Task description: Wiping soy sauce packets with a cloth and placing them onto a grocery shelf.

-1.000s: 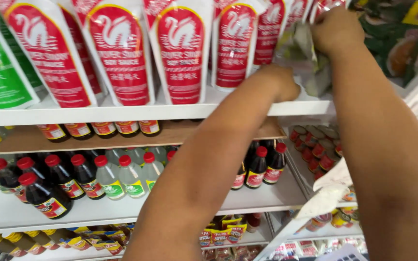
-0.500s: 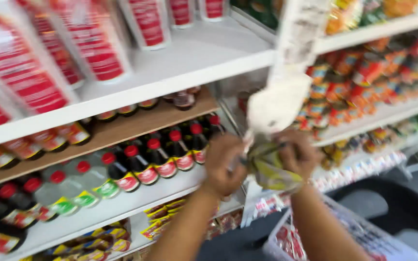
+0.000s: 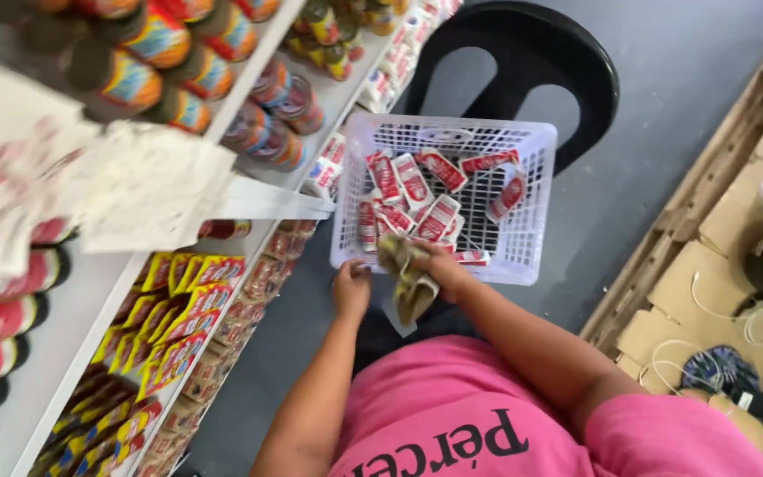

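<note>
1. Right hand, centre of the frame: closed around a crumpled olive-yellow cloth, which hangs down from the grip over the near rim of the basket.
2. Left hand, just left of the cloth: fingers curled inward at the basket's near left corner; whether it grips the rim or only rests against it cannot be told.
3. White plastic basket, upper centre: lattice-walled, standing on a black plastic stool whose seat shows behind it.
4. Red-and-white sachets: lying loose and overlapping in the basket, mostly in its left half, with a few near the far wall.
5. Shelving, left of the frame: white shelves running diagonally, holding round tins on the upper tier and yellow-and-red packets lower down.
6. Pink shirt, lower centre: worn by the person whose arms reach up to the basket.
7. Flattened cardboard, right edge: lying on the grey floor, with white cord looped on it.
</note>
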